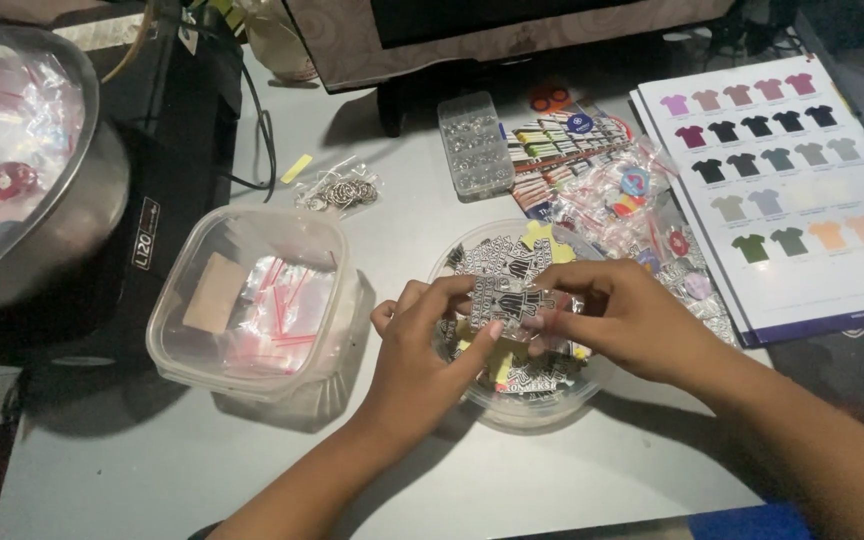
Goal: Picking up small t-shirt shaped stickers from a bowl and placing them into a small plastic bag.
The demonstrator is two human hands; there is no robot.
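Bare table (572, 470) near edge = free room. Square plastic tub (252, 300) blocks left, shirt colour chart (802, 190) right, bead box (474, 145) behind.

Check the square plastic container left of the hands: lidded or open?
Open. The square plastic container shows no lid; small clear bags and a brown card lie uncovered inside.

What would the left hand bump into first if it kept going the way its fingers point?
The left hand points up and right, over the round clear bowl. Its fingertips already touch the small black-and-white sticker that both hands pinch. Just past it are the right hand's fingers, probably met next, though depth is unclear.
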